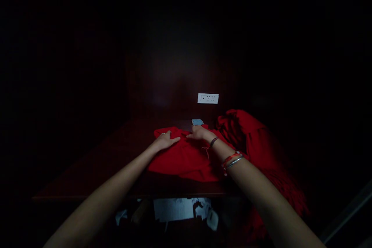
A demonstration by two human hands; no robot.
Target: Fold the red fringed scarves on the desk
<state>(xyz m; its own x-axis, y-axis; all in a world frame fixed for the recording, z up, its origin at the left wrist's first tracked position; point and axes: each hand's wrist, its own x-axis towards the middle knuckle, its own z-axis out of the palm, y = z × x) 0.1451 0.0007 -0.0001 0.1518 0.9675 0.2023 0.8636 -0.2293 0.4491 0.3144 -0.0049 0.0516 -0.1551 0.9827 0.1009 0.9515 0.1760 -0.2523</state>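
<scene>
A red cloth (pixel 186 159) lies spread on a dark wooden table (pixel 110 162) in a very dim room. My left hand (pixel 165 140) rests flat on the cloth's far left part, fingers stretched toward the middle. My right hand (pixel 199 133) lies flat on the cloth's far edge, fingers pointing left, nearly meeting the left hand. Bracelets sit on my right wrist and forearm. A second heap of red fringed fabric (pixel 255 143) is piled at the right and hangs over the table's edge.
A small light-coloured device (pixel 197 122) lies on the table just beyond my right hand. A white socket plate (pixel 208 98) is on the dark wall behind. Pale papers or bags (pixel 180 209) show under the table's front edge.
</scene>
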